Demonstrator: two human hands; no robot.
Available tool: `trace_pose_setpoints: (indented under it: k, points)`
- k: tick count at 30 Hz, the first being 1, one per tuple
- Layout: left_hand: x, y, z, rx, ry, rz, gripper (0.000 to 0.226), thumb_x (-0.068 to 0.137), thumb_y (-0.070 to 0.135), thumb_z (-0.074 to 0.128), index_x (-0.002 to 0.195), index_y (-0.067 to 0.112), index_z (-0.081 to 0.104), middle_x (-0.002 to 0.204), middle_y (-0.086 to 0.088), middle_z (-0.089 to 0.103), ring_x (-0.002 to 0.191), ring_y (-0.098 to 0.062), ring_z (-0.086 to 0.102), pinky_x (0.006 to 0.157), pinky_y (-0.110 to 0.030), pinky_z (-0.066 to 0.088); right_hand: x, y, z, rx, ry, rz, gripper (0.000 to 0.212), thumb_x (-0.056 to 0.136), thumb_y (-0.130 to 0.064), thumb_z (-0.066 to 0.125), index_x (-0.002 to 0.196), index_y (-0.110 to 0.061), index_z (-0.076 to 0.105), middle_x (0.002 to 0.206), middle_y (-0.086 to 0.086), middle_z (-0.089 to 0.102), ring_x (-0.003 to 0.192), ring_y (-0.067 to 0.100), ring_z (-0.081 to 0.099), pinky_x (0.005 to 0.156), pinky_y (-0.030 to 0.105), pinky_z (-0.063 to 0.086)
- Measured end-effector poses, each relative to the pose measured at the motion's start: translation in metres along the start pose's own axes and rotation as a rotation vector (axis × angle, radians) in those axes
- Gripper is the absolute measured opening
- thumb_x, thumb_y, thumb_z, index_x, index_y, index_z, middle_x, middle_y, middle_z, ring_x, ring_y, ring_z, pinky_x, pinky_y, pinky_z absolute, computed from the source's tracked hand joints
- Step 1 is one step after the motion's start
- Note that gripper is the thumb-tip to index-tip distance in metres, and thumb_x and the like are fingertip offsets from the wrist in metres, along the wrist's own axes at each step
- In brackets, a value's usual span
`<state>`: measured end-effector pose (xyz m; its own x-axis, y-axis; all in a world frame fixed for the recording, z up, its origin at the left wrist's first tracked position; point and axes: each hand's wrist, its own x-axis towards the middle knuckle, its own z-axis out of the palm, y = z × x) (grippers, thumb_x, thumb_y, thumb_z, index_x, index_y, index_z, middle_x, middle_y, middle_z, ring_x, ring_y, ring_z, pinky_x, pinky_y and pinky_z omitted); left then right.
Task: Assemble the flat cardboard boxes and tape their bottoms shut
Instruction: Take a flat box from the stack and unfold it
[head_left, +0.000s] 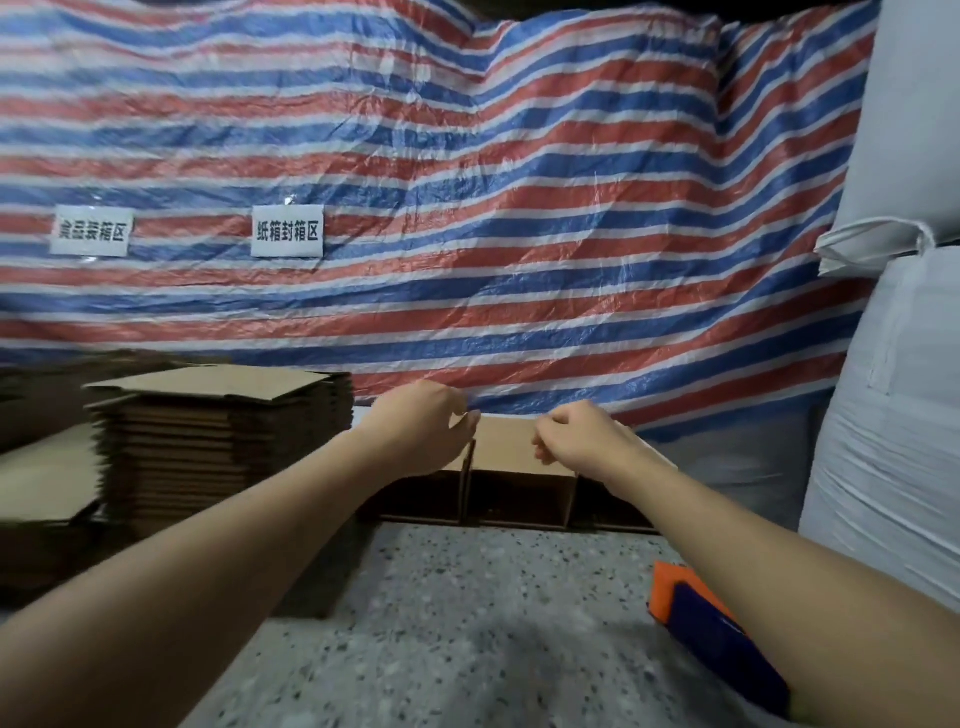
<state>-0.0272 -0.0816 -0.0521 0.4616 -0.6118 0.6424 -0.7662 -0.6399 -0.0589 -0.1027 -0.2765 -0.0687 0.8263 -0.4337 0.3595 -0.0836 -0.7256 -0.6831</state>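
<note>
Head view: a person's two bare forearms reach forward over a speckled grey terrazzo floor (467, 613) toward an opened cardboard box (511, 467) standing at the foot of a tarpaulin-covered wall.
Left hand (421, 431): fingers curled at the upper edge of the box's left side, apparently pinching a flap; the contact itself is blurred.
Right hand (582, 441): fingers curled at the upper edge of the box's right side, apparently gripping the cardboard; the two hands are apart, with the far panel of the box showing between them.
Cardboard box: open toward the camera, dark inside, with upright dividers or flaps visible along its near edge.
Stack of flat cardboard boxes (223, 447): piled on the floor just left of the left forearm; a lower pile (47, 483) sits at the left edge of the frame.
Backdrop: a red, white and blue striped tarpaulin (467, 182) hangs across the wall, carrying two white signs (287, 231) with Chinese characters.
Right edge: large white woven bulk sacks (893, 405) stacked one above another.
Floor, lower right: an orange and dark blue object (696, 608), partly hidden by the right forearm; what it is cannot be told.
</note>
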Motion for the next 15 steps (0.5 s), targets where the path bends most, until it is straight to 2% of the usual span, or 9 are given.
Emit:
trace_pose_setpoints:
  k: [3, 6, 9, 15]
  points:
    - [-0.003, -0.035, -0.027, 0.004, 0.045, -0.053, 0.032, 0.1, 0.04, 0.044, 0.092, 0.02, 0.067, 0.088, 0.003, 0.065, 0.076, -0.014, 0.061, 0.065, -0.03, 0.052, -0.002, -0.019, 0.012, -0.049, -0.037, -0.049, 0.034, 0.099, -0.027, 0.052, 0.091, -0.003, 0.073, 0.082, 0.0, 0.076, 0.077, 0.02, 0.07, 0.067, 0.027, 0.05]
    - [0.001, -0.076, -0.042, 0.101, 0.047, -0.127, 0.036, 0.1, 0.042, 0.044, 0.112, 0.013, 0.062, 0.106, -0.003, 0.064, 0.092, -0.02, 0.06, 0.076, -0.034, 0.051, 0.004, -0.031, 0.023, -0.089, -0.022, -0.09, 0.034, 0.096, -0.029, 0.052, 0.088, -0.004, 0.072, 0.085, 0.004, 0.074, 0.075, 0.023, 0.061, 0.076, 0.034, 0.05]
    - [0.004, -0.108, -0.043, 0.23, -0.005, -0.219, 0.047, 0.099, 0.046, 0.043, 0.127, 0.011, 0.055, 0.123, -0.009, 0.061, 0.11, -0.027, 0.058, 0.088, -0.04, 0.049, 0.012, -0.037, 0.029, -0.091, -0.024, -0.116, 0.03, 0.097, -0.027, 0.052, 0.093, -0.003, 0.07, 0.089, 0.008, 0.069, 0.081, 0.021, 0.059, 0.069, 0.031, 0.043]
    - [-0.008, -0.141, -0.031, 0.261, -0.131, -0.364, 0.045, 0.097, 0.049, 0.042, 0.12, 0.013, 0.055, 0.118, -0.009, 0.063, 0.104, -0.027, 0.06, 0.084, -0.039, 0.051, 0.028, -0.046, 0.036, -0.068, -0.033, -0.13, 0.021, 0.1, -0.034, 0.051, 0.106, -0.018, 0.063, 0.104, -0.002, 0.061, 0.098, 0.018, 0.057, 0.077, 0.03, 0.04]
